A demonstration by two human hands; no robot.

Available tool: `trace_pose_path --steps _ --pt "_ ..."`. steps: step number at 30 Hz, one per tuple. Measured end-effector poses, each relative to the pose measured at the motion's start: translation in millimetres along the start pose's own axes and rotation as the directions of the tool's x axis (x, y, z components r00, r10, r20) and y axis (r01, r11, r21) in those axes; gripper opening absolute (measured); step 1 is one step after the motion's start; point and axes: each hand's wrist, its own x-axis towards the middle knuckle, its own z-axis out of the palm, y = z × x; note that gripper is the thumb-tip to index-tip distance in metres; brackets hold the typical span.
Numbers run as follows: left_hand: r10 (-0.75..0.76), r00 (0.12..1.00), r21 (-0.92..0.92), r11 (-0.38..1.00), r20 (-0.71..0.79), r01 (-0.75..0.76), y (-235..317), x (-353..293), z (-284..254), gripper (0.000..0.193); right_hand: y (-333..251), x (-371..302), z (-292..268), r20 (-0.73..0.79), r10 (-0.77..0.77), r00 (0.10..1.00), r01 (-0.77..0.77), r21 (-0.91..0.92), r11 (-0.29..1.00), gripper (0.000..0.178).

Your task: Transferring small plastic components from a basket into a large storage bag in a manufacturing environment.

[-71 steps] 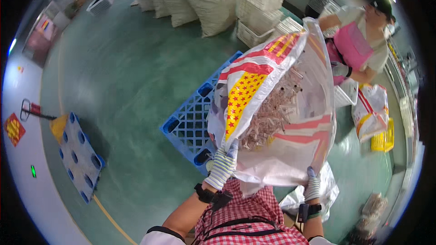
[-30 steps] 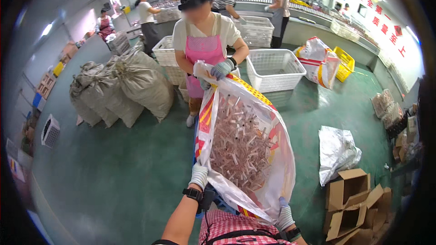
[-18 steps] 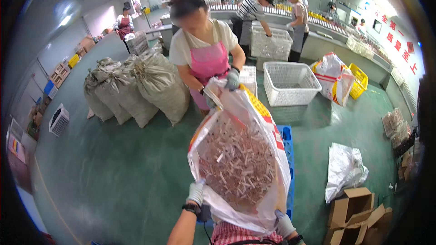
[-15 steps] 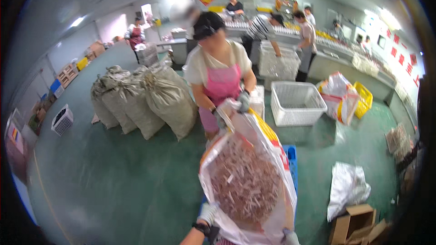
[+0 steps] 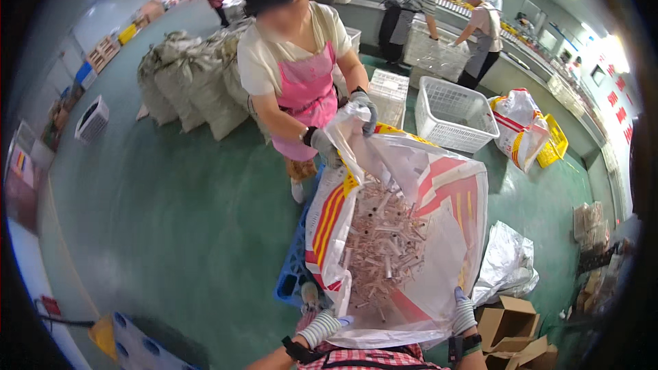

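Between me and a co-worker stands a large white woven sack [image 5: 449, 185] with red and yellow stripes, its mouth spread wide. Inside it lies a heap of short, clear, pinkish tube pieces [image 5: 384, 247]. My left hand [image 5: 323, 329], in a striped glove, grips the near left rim. My right hand [image 5: 464, 314], gloved likewise, holds the near right rim. The co-worker's gloved left hand [image 5: 367, 111] and right hand [image 5: 323, 147] clutch the gathered far edge.
A blue pallet [image 5: 291, 274] shows under the sack. White crates [image 5: 456, 120], another striped sack [image 5: 517, 127] and a yellow basket [image 5: 554, 140] stand beyond, right. Stuffed sacks [image 5: 195, 89] line the left. A silver bag [image 5: 507, 260] and cardboard box [image 5: 507, 325] lie right.
The view has tipped down and closer. The sack's mouth is wider and leans right, and its tube pieces have shifted. The co-worker still holds the far edge; both my hands now show on the near rim.
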Motion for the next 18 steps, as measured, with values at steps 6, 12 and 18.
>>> trace_pose_path --steps 6,12,18 --pt "-0.359 0.896 -0.26 0.92 -0.261 0.293 11.7 -64.8 43.4 0.045 15.5 39.9 -50.3 0.202 -0.072 0.977 0.093 -0.099 0.991 0.041" --pt "-0.512 0.571 0.012 0.737 -0.642 0.675 -117.7 -110.7 136.6 0.075 -55.5 15.6 -17.8 0.451 0.051 0.891 0.074 -0.256 0.964 0.042" --pt "-0.442 0.843 -0.493 0.831 -0.306 0.257 124.0 -159.2 82.1 0.045 -84.8 49.0 -2.7 0.447 0.072 0.892 -0.089 0.019 0.996 0.044"
